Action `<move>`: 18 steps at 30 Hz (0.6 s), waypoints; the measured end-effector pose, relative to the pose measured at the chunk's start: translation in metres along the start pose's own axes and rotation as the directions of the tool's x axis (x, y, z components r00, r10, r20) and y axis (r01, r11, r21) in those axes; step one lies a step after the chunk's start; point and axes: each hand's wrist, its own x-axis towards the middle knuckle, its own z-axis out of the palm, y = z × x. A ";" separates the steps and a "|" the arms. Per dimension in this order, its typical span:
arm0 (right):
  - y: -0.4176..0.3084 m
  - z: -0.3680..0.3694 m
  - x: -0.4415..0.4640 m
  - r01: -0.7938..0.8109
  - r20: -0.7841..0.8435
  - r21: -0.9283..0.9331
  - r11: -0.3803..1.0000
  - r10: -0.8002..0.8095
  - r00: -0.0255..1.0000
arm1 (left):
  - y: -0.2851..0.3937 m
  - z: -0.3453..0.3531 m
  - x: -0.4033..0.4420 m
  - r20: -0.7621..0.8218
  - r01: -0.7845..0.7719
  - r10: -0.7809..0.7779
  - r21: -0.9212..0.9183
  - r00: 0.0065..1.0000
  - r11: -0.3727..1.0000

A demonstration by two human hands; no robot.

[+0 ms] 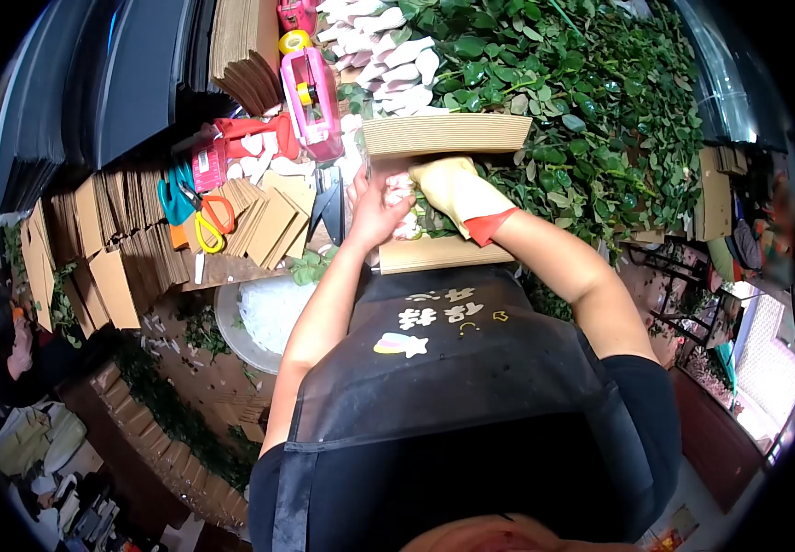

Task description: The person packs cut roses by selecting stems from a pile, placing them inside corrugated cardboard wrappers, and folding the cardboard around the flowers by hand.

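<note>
A corrugated cardboard sheet (448, 136) stands up in front of me, and its near flap (448, 256) lies against my apron. Between the two flaps sit pale pink-white flower heads (400, 191) with some green leaves. My left hand (372, 213), bare, curls its fingers round the left side of the flower heads. On my right hand (457, 191) is a cream glove with a red cuff; its fingers are bent down beside the flower heads and partly hidden. What the gloved fingers grip cannot be made out.
Leafy stems (572, 110) pile up at the right, with white-wrapped flower heads (397, 64) at the back. Left are a pink tape dispenser (313, 106), orange-and-yellow-handled scissors (211, 224), cardboard pieces (278, 216) and dark sheets (144, 83). A basin (227, 317) stands below.
</note>
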 end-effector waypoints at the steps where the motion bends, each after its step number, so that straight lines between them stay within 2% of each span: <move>1: 0.001 0.004 0.002 0.023 0.005 -0.083 0.996 -0.023 1.000 | 0.000 0.000 0.001 0.018 -0.001 0.001 0.015 1.000 1.000; 4: 0.001 0.008 0.007 0.041 0.008 -0.093 0.995 -0.041 0.999 | -0.001 0.002 0.002 -0.025 0.037 -0.040 -0.113 0.999 0.993; 6: 0.000 0.008 0.011 0.012 -0.023 0.022 1.000 -0.012 1.000 | -0.011 0.007 0.007 -0.022 0.059 -0.062 -0.119 0.998 0.991; 7: 0.003 0.016 0.009 0.124 -0.110 -0.224 0.967 -0.151 0.982 | -0.013 0.009 0.012 -0.040 0.093 -0.101 -0.178 0.994 0.980; 9: 0.004 0.020 0.010 -0.067 -0.100 0.132 0.989 0.081 0.992 | -0.024 0.021 0.017 -0.070 0.161 -0.190 -0.294 0.979 0.942; 11: 0.021 0.028 0.020 0.002 0.028 0.002 1.000 -0.002 1.000 | -0.019 0.021 0.014 -0.104 0.146 -0.178 -0.264 0.978 0.953; 13: 0.029 -0.026 -0.072 0.288 -0.146 0.138 0.948 -0.268 0.952 | 0.003 0.009 0.010 -0.088 0.167 -0.199 -0.284 0.976 0.944; 15: 0.055 -0.037 -0.113 0.264 -0.290 0.155 0.952 -0.212 0.933 | -0.021 0.022 0.012 -0.130 0.113 -0.162 -0.321 0.978 0.940; 16: 0.067 -0.036 -0.126 0.122 -0.405 0.089 0.989 -0.076 0.911 | -0.015 0.021 0.008 -0.222 0.077 -0.103 -0.123 0.969 0.989; 18: 0.102 -0.018 -0.119 -0.234 -0.581 0.052 0.971 0.219 0.784 | -0.032 0.027 0.013 -0.171 0.122 -0.156 -0.191 0.973 0.974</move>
